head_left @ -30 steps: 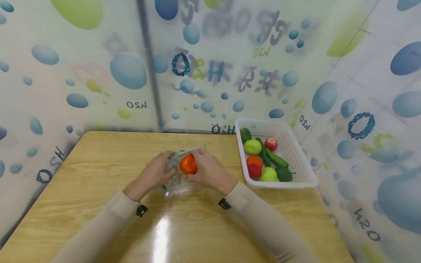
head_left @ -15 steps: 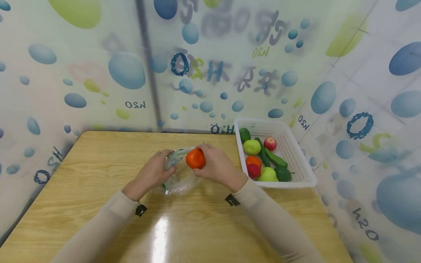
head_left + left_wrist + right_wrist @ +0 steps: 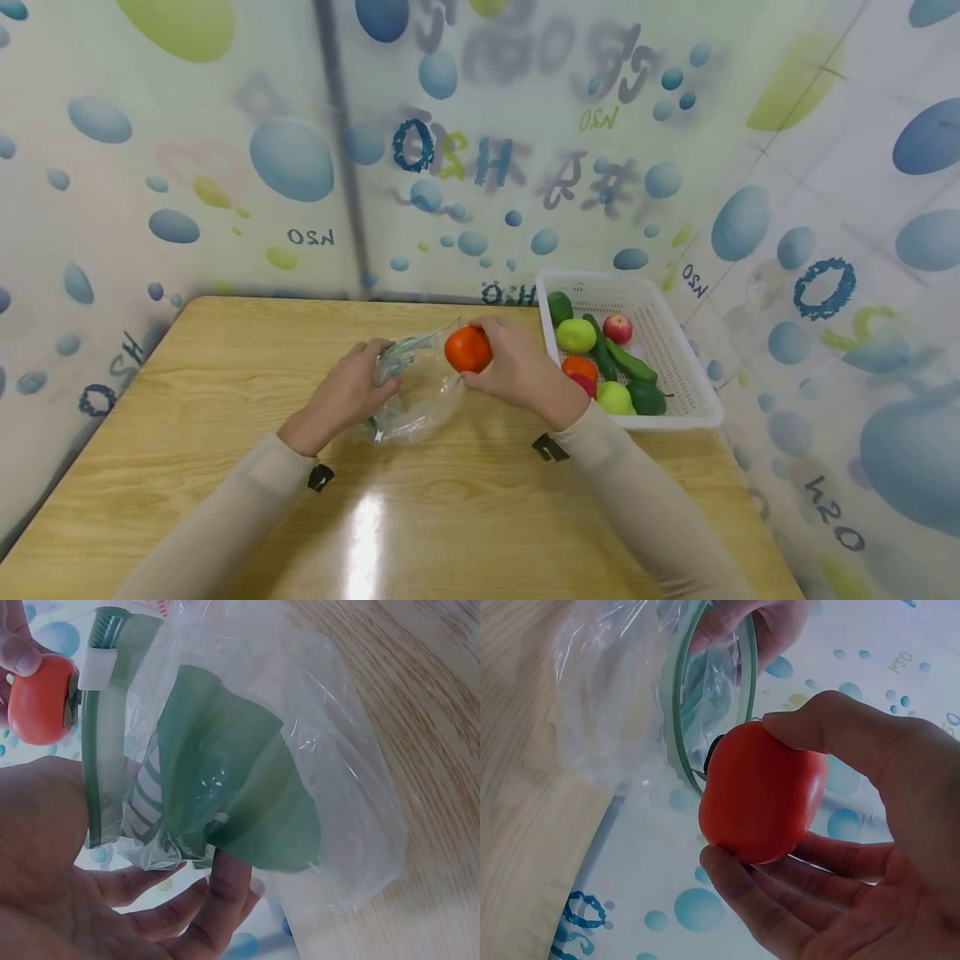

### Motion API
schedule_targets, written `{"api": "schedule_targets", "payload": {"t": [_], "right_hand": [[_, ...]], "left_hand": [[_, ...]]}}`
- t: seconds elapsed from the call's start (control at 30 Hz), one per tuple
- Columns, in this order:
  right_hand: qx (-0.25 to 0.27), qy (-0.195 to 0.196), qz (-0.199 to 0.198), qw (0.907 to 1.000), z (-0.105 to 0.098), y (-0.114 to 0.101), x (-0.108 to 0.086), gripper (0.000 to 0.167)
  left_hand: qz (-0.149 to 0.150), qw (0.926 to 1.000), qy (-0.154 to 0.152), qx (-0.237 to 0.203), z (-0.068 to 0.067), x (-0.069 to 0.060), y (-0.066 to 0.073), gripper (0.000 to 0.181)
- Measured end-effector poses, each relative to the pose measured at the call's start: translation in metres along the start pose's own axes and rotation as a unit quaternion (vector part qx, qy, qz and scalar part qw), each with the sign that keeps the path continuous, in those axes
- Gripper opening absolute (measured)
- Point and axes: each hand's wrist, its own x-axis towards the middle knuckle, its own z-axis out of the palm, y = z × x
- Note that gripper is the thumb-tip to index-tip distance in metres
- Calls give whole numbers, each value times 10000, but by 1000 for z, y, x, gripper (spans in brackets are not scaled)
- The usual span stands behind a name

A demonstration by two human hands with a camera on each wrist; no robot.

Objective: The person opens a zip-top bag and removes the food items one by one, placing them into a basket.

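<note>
In the head view, my left hand [image 3: 337, 396] holds a clear zip bag [image 3: 423, 412] by its edge, above the table. The bag's mouth stands spread apart, facing right. Green print and a white slider [image 3: 97, 669] show in the left wrist view. An orange-red persimmon [image 3: 468, 349] with a leafy calyx is gripped between the thumb and fingers of my right hand [image 3: 521, 371]. Seen from the right wrist, the persimmon [image 3: 761, 795] is just outside the green-rimmed bag mouth [image 3: 676, 697]. Part of my left hand shows through that mouth.
A white slotted basket [image 3: 701, 400] stands at the table's right side. Inside are a red apple [image 3: 617, 327], a long green pepper [image 3: 633, 362], an orange-red fruit [image 3: 579, 367] and several other fruits and vegetables. A patterned wall [image 3: 465, 242] borders the wooden table [image 3: 247, 367].
My right hand has moved right and slightly up with the persimmon, away from the bag's mouth, which looks wider. My left hand keeps its hold on the bag nearly in place.
</note>
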Motion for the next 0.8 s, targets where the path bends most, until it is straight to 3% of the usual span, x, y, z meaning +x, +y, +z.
{"api": "schedule_targets", "payload": {"t": [0.43,0.8], "right_hand": [[-91,502,-24,9987,-33,30,-3,75],[-101,467,647,9968,-56,66,-3,72]], "left_hand": [[-100,9999,-25,83,-1,2,-3,67],[-197,9998,-22,103,-3,0,-4,68]]}}
